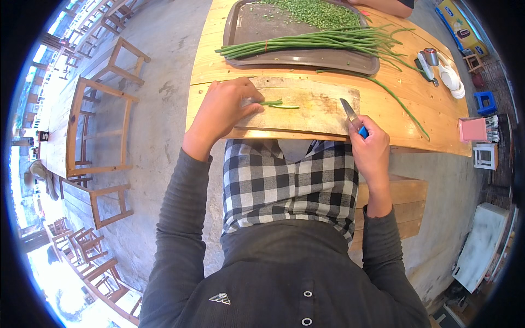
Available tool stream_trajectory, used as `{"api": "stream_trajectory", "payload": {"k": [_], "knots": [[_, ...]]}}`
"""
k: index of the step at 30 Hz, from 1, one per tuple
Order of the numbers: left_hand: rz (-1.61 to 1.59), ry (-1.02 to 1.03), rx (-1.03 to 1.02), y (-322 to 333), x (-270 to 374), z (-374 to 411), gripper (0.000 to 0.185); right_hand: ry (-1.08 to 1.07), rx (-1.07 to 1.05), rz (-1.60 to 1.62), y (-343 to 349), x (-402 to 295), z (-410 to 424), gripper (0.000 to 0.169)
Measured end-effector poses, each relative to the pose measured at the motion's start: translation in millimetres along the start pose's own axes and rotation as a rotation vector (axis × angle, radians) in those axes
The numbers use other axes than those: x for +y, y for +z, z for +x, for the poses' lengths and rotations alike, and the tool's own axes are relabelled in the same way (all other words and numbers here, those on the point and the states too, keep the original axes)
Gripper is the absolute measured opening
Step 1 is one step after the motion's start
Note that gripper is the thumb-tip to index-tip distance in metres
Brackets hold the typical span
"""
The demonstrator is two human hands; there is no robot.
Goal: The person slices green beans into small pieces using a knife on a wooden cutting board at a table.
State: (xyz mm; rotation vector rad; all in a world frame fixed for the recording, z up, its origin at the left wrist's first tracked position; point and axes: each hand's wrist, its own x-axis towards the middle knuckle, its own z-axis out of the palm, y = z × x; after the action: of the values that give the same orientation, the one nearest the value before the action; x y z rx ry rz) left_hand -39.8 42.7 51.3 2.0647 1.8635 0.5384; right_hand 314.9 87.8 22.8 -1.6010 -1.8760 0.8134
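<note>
My left hand [231, 107] rests at the left end of a wooden cutting board [316, 98], its fingertips closed on short green bean pieces [283, 105] that stick out to the right. In my right hand [369, 143] is a small knife [350, 110] with a blue handle, its blade tilted up over the board's right end. Beyond the board, a bundle of long green beans [303, 42], tied with a band at the left, lies across a brown tray [262, 61]. Chopped green beans [320, 14] are heaped at the tray's far side.
One loose long bean [404, 104] curves over the wooden table [439, 123] right of the board. White headphones [450, 78] and a can [431, 56] stand at the table's right. Another person's forearm [385, 6] rests at the far edge. A wooden bench [410, 205] is at the lower right.
</note>
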Motion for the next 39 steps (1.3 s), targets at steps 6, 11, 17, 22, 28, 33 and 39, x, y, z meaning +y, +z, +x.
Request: {"api": "stream_trajectory", "payload": {"k": [6, 11, 17, 22, 28, 33, 39], "knots": [[0.130, 0.107, 0.065, 6, 3, -4, 0.013, -0.251, -0.152, -0.094, 34, -40, 10, 0.031], [-0.048, 0.104, 0.090, 8, -3, -9, 0.013, -0.384, -0.210, -0.234, 57, -53, 29, 0.025], [-0.237, 0.025, 0.106, 7, -2, -18, 0.015, -0.415, -0.159, -0.320, 47, -36, 35, 0.017], [-0.139, 0.076, 0.131, 14, -10, -20, 0.017, -0.233, -0.166, -0.287, 15, -31, 39, 0.032], [-0.066, 0.175, 0.280, 24, 3, -17, 0.020, -0.348, -0.114, -0.150, 10, -30, 13, 0.064], [-0.124, 0.103, 0.280, 41, 9, -8, 0.016, -0.393, -0.264, -0.018, 24, -50, -26, 0.074], [-0.224, -0.059, 0.300, 53, 19, -7, 0.014, -0.374, -0.229, -0.070, 51, -60, -50, 0.062]]}}
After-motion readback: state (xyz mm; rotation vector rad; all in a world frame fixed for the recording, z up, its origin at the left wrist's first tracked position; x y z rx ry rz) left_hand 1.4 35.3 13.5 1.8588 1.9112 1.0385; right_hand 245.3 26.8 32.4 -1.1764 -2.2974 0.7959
